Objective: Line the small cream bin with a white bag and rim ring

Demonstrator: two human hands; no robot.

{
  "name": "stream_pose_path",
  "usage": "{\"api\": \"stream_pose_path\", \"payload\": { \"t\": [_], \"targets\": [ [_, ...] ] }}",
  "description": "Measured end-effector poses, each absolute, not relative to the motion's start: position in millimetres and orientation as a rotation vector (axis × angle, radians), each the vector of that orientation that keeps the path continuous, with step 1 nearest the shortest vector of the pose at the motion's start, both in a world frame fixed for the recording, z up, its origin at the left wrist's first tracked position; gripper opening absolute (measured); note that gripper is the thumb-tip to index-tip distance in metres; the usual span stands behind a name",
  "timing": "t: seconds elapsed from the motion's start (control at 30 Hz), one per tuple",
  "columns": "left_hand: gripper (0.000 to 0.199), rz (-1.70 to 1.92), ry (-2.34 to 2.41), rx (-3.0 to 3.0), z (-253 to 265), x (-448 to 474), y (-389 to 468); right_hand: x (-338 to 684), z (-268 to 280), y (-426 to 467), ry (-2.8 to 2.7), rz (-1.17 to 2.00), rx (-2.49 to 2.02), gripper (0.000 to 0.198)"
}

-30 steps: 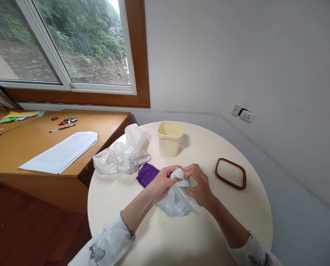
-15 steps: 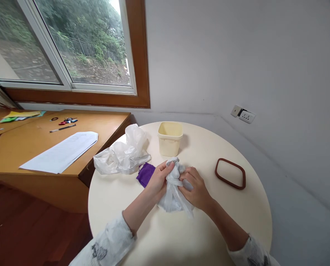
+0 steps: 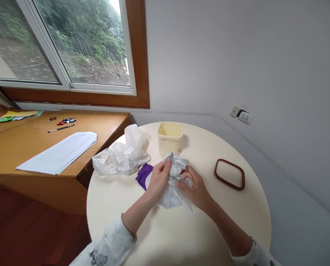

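Note:
A pale white plastic bag (image 3: 170, 198) is bunched up over the table in front of me, its gathered top crumpled. My left hand (image 3: 159, 181) grips that gathered top from the left, the thumb pressed on it. From the right, my right hand (image 3: 194, 186) has its thumb and bent fingers closed on the bag just below the bunched part. A purple cloth item (image 3: 144, 176) lies on the table, partly hidden behind my left hand. Just beyond the bag stands a cream plastic tub (image 3: 169, 142), upright and without a lid.
The round white table (image 3: 209, 229) also carries a clear crumpled plastic bag (image 3: 123, 155) at left and a brown rounded frame (image 3: 230, 174) at right. On the wooden desk (image 3: 109, 125) lie papers (image 3: 58, 151), a pen (image 3: 61, 128) and keys (image 3: 67, 120).
The bag's gathered top has loosened and spread wider, and the twisted band around it no longer shows. My right hand's fingers have shifted slightly; my left hand keeps its hold.

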State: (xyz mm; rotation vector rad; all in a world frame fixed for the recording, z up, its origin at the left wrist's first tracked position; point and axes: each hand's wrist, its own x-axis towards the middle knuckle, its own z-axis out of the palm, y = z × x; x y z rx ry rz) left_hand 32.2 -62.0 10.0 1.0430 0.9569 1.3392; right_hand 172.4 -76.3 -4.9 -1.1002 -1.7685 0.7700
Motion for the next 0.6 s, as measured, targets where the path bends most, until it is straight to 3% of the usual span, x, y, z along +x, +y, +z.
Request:
{"api": "stream_pose_path", "payload": {
  "t": [0.23,0.43,0.6],
  "targets": [
    [0.037,1.281,0.956,1.308,17,40,-66,155,-9,-74,-1.519,1.068,-1.086,0.040],
    [0.041,1.166,0.882,1.306,19,38,-66,157,-8,-73,-1.420,1.105,-1.087,0.022],
    [0.033,1.382,1.039,1.504,12,23,-60,174,6,-59,-1.345,0.990,-1.141,0.013]
  ]
}}
